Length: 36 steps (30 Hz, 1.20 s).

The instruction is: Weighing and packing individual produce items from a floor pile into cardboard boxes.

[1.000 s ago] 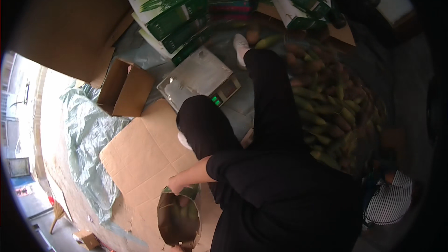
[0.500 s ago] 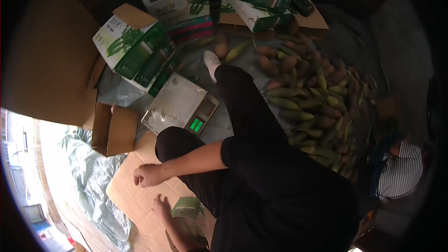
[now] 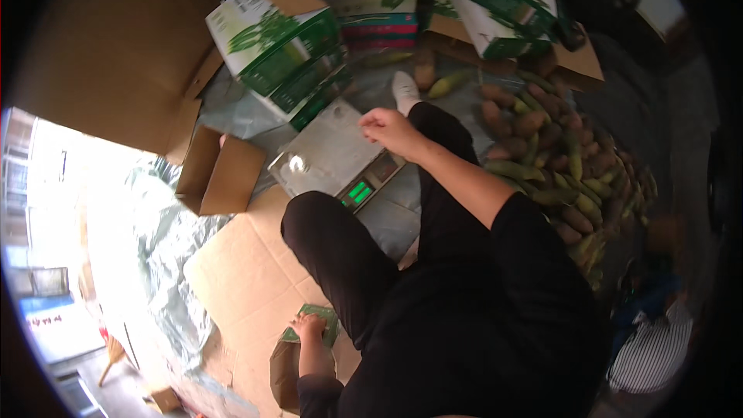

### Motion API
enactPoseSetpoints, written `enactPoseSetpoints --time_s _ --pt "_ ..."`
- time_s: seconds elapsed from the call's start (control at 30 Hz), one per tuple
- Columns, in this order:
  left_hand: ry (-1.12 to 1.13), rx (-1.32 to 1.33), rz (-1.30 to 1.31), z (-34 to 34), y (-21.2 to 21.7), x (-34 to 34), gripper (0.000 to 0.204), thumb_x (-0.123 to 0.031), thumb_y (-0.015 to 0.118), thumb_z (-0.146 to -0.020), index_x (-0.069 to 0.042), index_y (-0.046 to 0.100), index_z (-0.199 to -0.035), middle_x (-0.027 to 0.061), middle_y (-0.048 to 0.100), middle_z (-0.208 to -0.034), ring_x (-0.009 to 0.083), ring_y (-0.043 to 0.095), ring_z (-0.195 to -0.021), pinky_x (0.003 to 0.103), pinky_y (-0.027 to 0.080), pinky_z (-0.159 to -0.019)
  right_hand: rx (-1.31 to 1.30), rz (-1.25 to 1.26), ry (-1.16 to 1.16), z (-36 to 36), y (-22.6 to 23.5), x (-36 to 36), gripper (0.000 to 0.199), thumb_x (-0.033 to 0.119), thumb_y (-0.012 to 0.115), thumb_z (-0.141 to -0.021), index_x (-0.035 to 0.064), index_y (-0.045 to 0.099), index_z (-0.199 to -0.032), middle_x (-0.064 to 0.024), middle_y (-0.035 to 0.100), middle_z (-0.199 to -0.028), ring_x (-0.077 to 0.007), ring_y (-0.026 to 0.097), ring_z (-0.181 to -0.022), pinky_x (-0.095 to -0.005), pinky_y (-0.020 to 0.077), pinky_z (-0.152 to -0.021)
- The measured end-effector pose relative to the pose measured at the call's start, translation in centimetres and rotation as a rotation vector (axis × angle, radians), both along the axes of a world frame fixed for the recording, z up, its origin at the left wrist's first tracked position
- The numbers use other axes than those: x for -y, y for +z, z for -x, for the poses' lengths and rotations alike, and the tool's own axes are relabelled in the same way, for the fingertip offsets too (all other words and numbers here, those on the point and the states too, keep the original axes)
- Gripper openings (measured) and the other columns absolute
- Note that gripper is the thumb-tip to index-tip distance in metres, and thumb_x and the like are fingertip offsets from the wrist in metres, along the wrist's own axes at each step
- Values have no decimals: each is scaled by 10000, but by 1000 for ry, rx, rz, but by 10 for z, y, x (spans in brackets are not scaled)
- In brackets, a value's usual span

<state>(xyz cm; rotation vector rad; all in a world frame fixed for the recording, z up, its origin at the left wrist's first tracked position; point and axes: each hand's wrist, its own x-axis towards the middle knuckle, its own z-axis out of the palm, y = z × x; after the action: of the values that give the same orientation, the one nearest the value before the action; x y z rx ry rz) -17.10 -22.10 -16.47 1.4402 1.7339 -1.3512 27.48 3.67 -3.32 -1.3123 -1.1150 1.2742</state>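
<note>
I sit on the floor in dark clothes with my legs stretched forward. My right hand (image 3: 391, 130) hovers over the far corner of a silver digital scale (image 3: 325, 156) with a lit green display. Its fingers are loosely curled and hold nothing. My left hand (image 3: 309, 327) rests low beside my hip, fingers spread on a flat green printed carton (image 3: 329, 317). That carton lies over a brown cardboard piece (image 3: 282, 368).
Green-and-white boxes (image 3: 279, 42) stand behind the scale, with an open brown box (image 3: 220, 174) to the left. A heap of corn cobs and brown tubers (image 3: 549, 147) lies to my right. Flattened cardboard (image 3: 248, 279) and plastic sheeting (image 3: 166, 240) cover the floor. Another person (image 3: 650, 340) sits at lower right.
My right hand has risen from the cardboard at my left to above the scale. My left hand stays on the green carton. The view has tilted toward the boxes.
</note>
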Motion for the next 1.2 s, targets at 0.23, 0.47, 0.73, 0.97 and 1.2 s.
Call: enactPoseSetpoints --time_s 0.23,0.47,0.73,0.97,1.2 --pt "-122 103 -166 -13 12 55 367 -352 480 -793 -281 616 -1126 93 421 -1337 358 251 -1293 615 126 -1012 -1 121 104 14 4 8 206 109 534 -862 37 567 -1053 -20 606 -870 -63 548 -733 -182 426 -596" --pt "-802 -42 -238 -11 -35 165 394 -327 428 -843 -179 600 -1166 80 371 -1370 370 171 -1307 691 117 -984 114 27 134 8 -19 8 193 103 592 -829 10 592 -998 -35 616 -819 -82 571 -712 -233 476 -621" --pt "84 636 -804 -4 -43 132 367 -283 486 -886 -84 549 -1188 104 541 -1179 281 435 -1139 514 344 -933 55 -71 145 1 -11 3 167 63 574 -814 -13 593 -962 -32 604 -794 -86 563 -693 -247 473 -646" --pt "1023 909 -898 -40 39 -43 320 -236 501 -917 -16 560 -1141 96 615 -1025 191 554 -966 329 430 -853 -165 13 105 -36 30 8 174 107 548 -848 39 581 -1005 -7 603 -846 -67 561 -733 -217 447 -612" --pt "437 1215 -1244 -149 169 -195 224 -115 519 -888 26 601 -1041 108 615 -999 205 572 -951 318 453 -823 -121 -153 -171 -143 47 -13 212 126 580 -837 31 581 -1027 -34 623 -871 -76 574 -731 -203 437 -589"
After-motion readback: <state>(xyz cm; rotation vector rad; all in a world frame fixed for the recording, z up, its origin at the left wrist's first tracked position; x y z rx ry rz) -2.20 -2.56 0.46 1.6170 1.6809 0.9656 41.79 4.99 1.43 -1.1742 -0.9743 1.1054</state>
